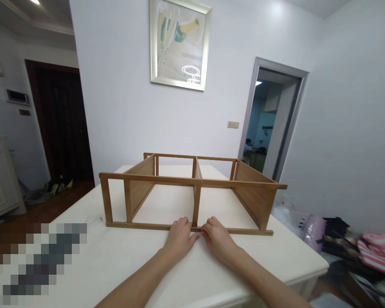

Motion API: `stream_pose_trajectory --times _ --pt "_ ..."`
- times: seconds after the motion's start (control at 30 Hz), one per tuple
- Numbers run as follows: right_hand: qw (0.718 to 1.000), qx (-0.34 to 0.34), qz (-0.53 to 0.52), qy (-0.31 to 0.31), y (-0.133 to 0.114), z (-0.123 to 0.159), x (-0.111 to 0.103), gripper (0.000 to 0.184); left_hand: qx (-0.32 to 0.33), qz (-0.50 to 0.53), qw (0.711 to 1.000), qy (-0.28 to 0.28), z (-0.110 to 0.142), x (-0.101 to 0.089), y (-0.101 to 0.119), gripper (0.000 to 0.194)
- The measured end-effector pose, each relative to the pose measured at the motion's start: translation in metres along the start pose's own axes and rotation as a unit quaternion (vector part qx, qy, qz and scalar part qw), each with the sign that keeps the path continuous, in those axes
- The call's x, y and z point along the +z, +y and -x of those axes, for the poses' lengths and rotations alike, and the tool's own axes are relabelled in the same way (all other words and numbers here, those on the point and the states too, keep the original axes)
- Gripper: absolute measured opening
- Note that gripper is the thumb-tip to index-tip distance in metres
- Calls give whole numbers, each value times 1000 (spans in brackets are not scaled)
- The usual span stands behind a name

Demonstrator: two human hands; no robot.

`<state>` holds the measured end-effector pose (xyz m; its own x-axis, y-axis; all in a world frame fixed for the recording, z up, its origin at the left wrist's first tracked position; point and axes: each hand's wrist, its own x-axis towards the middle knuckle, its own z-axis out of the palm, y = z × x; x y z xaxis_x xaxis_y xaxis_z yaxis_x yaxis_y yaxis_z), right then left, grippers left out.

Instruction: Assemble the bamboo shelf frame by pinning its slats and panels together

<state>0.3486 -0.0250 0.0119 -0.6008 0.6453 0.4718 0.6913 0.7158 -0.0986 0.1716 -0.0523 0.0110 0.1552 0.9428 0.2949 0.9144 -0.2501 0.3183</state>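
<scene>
A brown wooden shelf point(162, 179) lies on its side on the white table point(109, 265), its slats and panels standing between the rails. My left hand point(180, 236) is curled over the lower front rail, just left of the middle crosspiece point(197, 205). On the other side of that crosspiece, my right hand point(217, 237) grips the same rail with bent fingers. Both thumbs point inward and nearly meet at the joint. A tiny dark spot shows on the rail between them, too small to name. The undersides of my fingers are hidden.
A blurred-out dark object point(45, 265) lies at the table's left. Right of the table are a pink roll point(313, 231), a striped cloth point(378, 252) and other piled items. Behind stands a wall with a framed picture point(179, 47); a person point(248, 145) shows through the doorway.
</scene>
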Motion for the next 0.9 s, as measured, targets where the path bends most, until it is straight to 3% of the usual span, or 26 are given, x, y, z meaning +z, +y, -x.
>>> stream_pose_trajectory --times 0.4,0.6,0.9 --pt "991 -84 93 54 -2 2 3 19 9 -14 1000 4 2 0 3 25" --pt "985 -94 142 16 -5 8 4 18 14 -23 1000 7 2 0 2 25" --pt "994 -61 80 -41 -2 8 4 18 4 -8 1000 2 1 -1 2 26"
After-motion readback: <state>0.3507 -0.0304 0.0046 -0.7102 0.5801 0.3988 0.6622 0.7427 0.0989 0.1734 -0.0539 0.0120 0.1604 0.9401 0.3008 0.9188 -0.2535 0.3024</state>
